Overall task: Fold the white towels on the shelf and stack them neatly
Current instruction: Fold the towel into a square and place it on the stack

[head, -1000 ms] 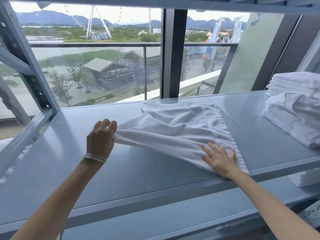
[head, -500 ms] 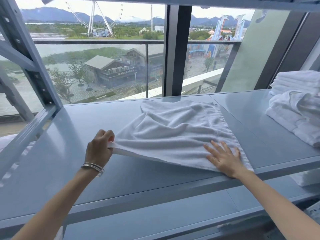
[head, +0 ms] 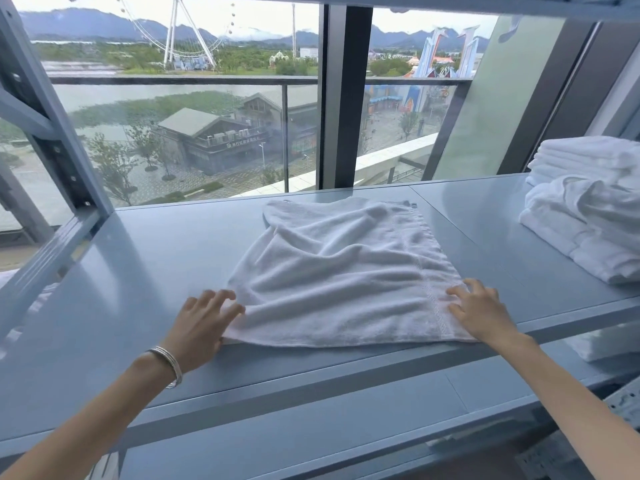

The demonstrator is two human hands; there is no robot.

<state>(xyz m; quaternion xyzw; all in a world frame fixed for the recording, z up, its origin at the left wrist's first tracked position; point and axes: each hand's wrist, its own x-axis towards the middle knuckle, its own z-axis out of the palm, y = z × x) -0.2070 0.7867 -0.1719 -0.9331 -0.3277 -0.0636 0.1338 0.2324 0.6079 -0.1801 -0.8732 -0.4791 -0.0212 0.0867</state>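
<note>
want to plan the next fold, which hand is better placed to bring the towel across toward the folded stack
Probably the left hand: it rests at the towel's near left corner, the end farthest from the stack. The right hand lies flat on the near right corner, suited to anchor.

Ferris wheel (head: pixel 180 39) and grey-roofed building (head: pixel 211 140) seen through window, glass railing (head: pixel 194 81) set before them, mountains (head: pixel 86 22) ranged behind.

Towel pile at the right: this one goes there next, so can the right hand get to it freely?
Probably yes: the right hand lies on the towel, and only bare shelf lies between it and the pile.
</note>
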